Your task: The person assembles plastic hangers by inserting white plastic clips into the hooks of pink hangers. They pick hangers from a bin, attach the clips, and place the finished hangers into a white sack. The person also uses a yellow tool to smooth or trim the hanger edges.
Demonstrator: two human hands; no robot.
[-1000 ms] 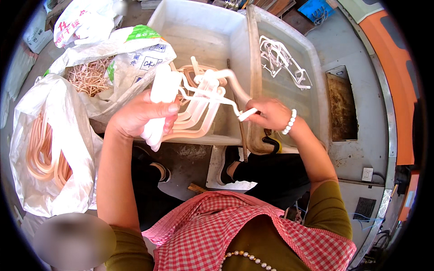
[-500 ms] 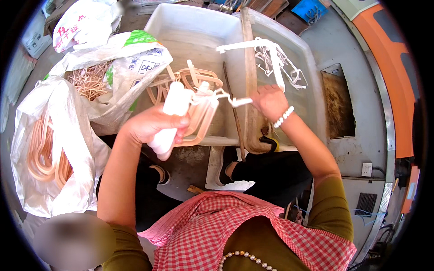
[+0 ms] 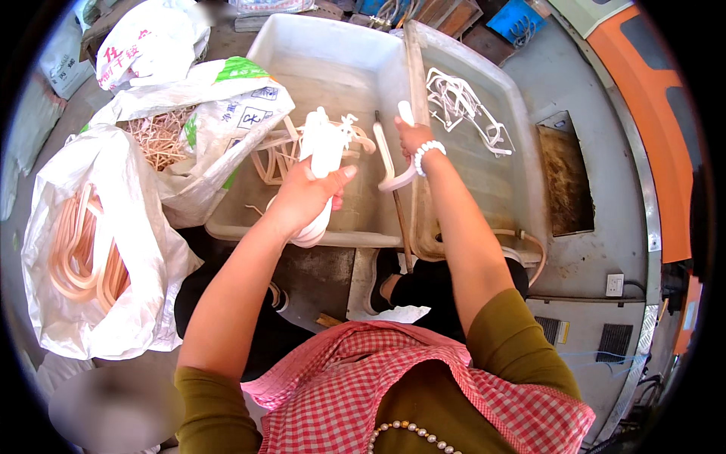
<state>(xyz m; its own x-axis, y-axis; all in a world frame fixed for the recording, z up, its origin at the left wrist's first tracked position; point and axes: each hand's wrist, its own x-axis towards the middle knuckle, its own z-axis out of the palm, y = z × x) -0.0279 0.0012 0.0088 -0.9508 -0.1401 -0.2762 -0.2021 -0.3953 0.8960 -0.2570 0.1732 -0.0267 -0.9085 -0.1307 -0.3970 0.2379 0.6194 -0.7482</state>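
My left hand (image 3: 302,198) is closed round a bundle of pale, bent rubber-like strips (image 3: 325,144), held over the left white tub (image 3: 344,240). The curved lower ends hang below my fist. Just to the right, my right hand (image 3: 414,141) grips a single pale U-shaped strip (image 3: 382,151) near the divider between the tubs. Its bend hangs below the hand, and one end sticks up above the fingers. More pinkish looped strips (image 3: 266,163) rest in the left tub, partly behind the bundle. Thin tangled white strips (image 3: 457,98) lie in the right tub (image 3: 522,98).
An open white sack (image 3: 144,318) at left holds more pinkish loops (image 3: 83,250). Behind it, another sack (image 3: 249,98) contains thin shredded scraps (image 3: 160,140). A thin rod (image 3: 398,216) leans by the divider. A hose (image 3: 538,253) curves at the right tub's near edge.
My left hand has moved right with its bundle. My right hand has shifted left and up, now on a U-shaped strip; the long white angled strip no longer extends over the right tub.
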